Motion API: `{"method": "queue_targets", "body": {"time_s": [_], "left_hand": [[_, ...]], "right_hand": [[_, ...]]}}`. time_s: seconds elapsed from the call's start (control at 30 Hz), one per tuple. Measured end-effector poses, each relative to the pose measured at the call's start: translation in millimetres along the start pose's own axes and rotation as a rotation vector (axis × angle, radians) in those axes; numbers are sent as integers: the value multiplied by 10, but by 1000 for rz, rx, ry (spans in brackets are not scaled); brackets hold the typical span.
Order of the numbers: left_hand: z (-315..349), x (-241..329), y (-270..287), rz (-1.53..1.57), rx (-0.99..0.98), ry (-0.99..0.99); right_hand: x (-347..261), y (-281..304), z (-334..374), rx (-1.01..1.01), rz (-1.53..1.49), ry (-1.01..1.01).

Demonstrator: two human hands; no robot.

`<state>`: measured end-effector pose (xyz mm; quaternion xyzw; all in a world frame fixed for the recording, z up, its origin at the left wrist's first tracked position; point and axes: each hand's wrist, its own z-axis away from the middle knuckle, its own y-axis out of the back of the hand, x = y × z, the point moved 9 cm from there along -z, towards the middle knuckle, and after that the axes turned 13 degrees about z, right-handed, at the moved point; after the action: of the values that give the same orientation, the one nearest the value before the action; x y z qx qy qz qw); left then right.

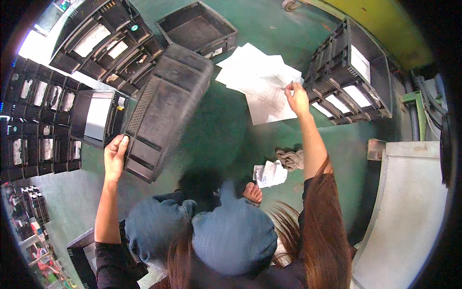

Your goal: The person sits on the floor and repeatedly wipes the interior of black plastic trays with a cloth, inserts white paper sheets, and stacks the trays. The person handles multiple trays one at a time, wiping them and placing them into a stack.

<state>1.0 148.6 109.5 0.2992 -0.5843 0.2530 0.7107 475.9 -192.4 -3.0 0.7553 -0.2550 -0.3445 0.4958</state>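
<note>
At the left, my left hand [115, 150] grips the near end of a black plastic crate [166, 113], which is tilted with a long ribbed wall facing me. My right hand [297, 98], arm stretched forward, pinches the right edge of a white paper sheet [272, 103]. More white sheets [250, 60] lie fanned out beneath and beyond it. Just right of that hand stands a stack of black crates [356, 77] with white papers in or against them.
An open black crate [197, 29] sits on the green floor beyond. Stacked black crates [36, 130] with labels line the left. Near my foot lie folded papers [270, 174] and a grey-brown cloth [290, 158]. A pale metal panel [404, 212] stands at right.
</note>
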Motion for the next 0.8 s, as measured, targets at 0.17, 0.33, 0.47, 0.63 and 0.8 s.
{"method": "queue_targets", "body": {"time_s": [0.17, 0.33, 0.47, 0.63, 0.8], "left_hand": [[295, 424, -579, -784, -126, -599], [577, -134, -881, -937, -415, -712], [786, -583, -978, -916, -515, -617], [748, -891, -935, -669, -509, -236], [355, -758, -357, 463, -48, 52]], "right_hand": [[171, 431, -263, -17, -270, -197], [-246, 941, -631, -84, -581, -231], [-1616, 889, -387, -386, -828, 174], [-3180, 521, 718, -1101, -1007, 389], [-3201, 915, 466, -1318, -1569, 271]]}}
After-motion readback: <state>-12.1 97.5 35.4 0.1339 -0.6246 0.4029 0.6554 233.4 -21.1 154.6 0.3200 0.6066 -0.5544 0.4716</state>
